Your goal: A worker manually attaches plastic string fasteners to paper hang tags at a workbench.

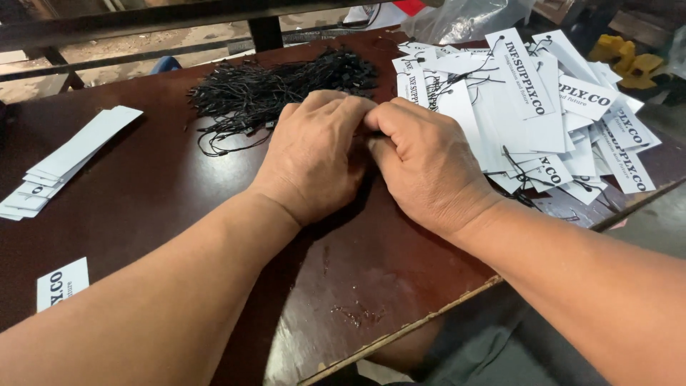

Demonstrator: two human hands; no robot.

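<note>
Nearest to us, our two forearms come in from the bottom corners and meet over the dark brown desk (179, 186), whose scuffed front edge runs diagonally across the lower right. At the lower left a single white card tag (62, 283) lies flat by itself on the wood.

Our left hand (314, 154) and right hand (425, 164) rest knuckles-up in the middle of the desk, pressed side by side and touching at the fingertips. The fingers of both hands are curled in and drawn together around something small between them; it is hidden under the knuckles, so we cannot tell what it is or how tightly it is pinched.

To the left, well apart from the hands, a neat fanned stack of white tags (68, 161) lies along the desk's edge. To the right, just beside our right hand, a loose heap of white printed tags (550, 114) spreads out, many with thin black strings already looped through them.

Just beyond the hands, a tangled bundle of black string loops (279, 89) lies on the desk, its nearest strands close to our left fingers. Farther back we see a dark metal frame bar (143, 21), crumpled clear plastic (464, 18), and some yellow objects (625, 53) at the far right.
</note>
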